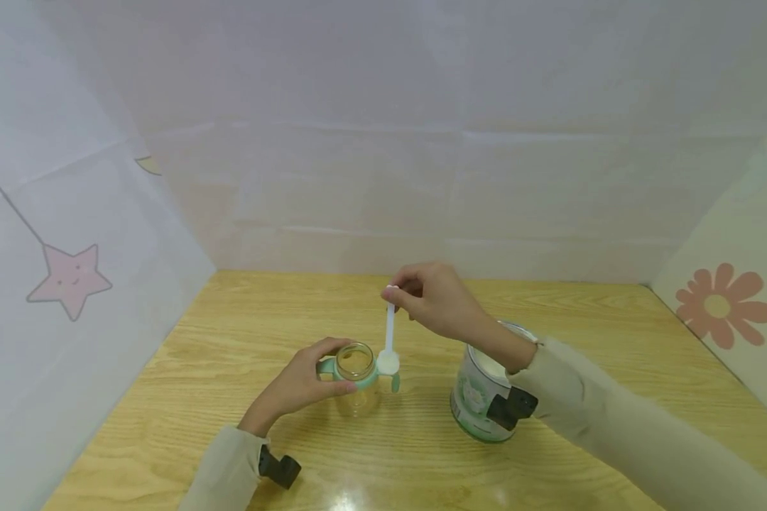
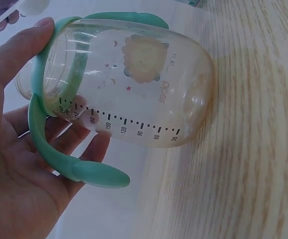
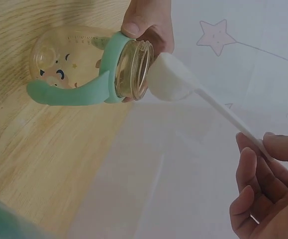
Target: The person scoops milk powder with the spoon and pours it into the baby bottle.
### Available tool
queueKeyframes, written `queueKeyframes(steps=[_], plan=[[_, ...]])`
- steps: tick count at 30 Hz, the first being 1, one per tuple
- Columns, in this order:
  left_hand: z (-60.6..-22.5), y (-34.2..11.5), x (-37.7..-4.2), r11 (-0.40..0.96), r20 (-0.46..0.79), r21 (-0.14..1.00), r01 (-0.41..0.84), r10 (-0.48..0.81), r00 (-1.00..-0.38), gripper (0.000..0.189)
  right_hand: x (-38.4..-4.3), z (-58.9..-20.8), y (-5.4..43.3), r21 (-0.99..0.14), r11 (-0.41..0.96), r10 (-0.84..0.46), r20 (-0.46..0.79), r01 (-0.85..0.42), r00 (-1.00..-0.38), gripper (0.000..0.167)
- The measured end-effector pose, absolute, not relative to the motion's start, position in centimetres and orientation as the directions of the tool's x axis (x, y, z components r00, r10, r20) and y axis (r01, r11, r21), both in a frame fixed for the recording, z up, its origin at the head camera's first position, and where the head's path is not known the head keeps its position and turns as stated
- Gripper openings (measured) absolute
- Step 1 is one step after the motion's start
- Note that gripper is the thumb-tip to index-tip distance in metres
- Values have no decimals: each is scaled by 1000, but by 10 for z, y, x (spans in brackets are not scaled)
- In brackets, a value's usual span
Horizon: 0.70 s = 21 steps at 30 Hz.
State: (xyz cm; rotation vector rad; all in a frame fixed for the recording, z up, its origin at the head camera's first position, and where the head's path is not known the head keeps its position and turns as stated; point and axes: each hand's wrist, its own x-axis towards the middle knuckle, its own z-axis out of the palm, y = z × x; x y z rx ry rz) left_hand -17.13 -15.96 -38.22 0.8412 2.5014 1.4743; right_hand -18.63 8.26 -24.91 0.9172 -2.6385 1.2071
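Observation:
A clear baby bottle [image 1: 356,387] with a green collar and two green handles stands open-topped on the wooden table [image 1: 230,333]. My left hand [image 1: 297,387] grips the bottle [image 2: 134,84] round its collar. My right hand [image 1: 437,298] pinches the top of a white long-handled scoop [image 1: 389,341]. The scoop's bowl [image 3: 171,79], heaped with white powder, hangs right beside the rim of the bottle [image 3: 84,64]. An open powder tin [image 1: 486,397] stands to the right, under my right forearm.
Pale walls close in the table on three sides, with a pink star [image 1: 70,278] on the left one and a flower [image 1: 724,305] on the right one. Black wrist mounts show on both sleeves.

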Motion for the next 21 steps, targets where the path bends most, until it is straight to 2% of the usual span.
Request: queueKeyframes(steps=[21], plan=[[-380,-156,-168,360,169,845,395,521,-837,59,-186,-248,62,-647,493,-475,359,-581,-803,11]])
